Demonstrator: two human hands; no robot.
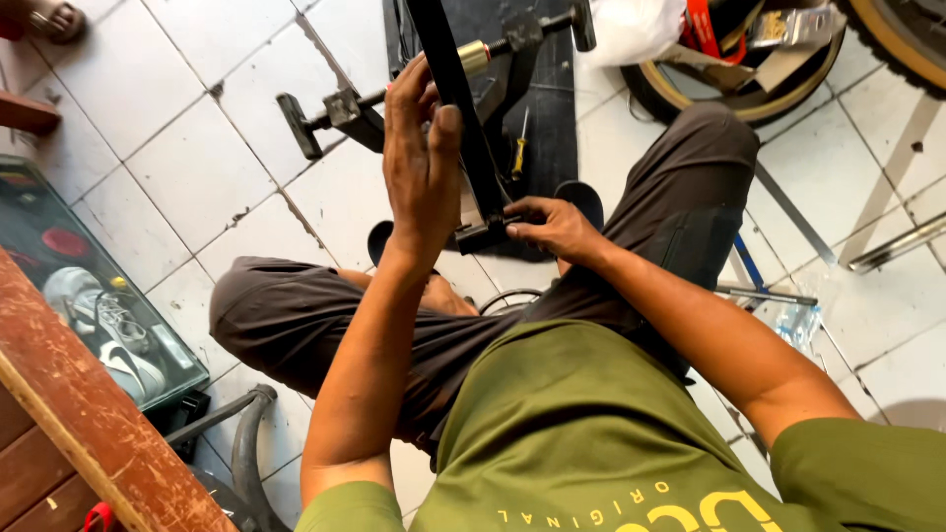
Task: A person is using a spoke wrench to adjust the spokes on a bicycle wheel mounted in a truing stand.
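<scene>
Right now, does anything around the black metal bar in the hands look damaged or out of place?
Nothing looks damaged. The left hand grips the black metal bar; the right hand pinches its lower end. A yellow-handled screwdriver lies loose on the dark mat.

Person sits on white tile floor (197, 158), knees bent, w/ a black metal bar (463, 108) upright btwn the legs. Left hand (419, 163) wraps the bar mid-way, fingers up along it. Right hand (554, 227) pinches at the bar's lower end, by a small black clamp (483, 234). Behind: black stand w/ crossbar (345, 106), yellow-handled screwdriver (518, 148), tan-wall tyre (739, 94). Glass case w/ sneakers (99, 315) at left, beside a worn red wooden bench (89, 424).
</scene>
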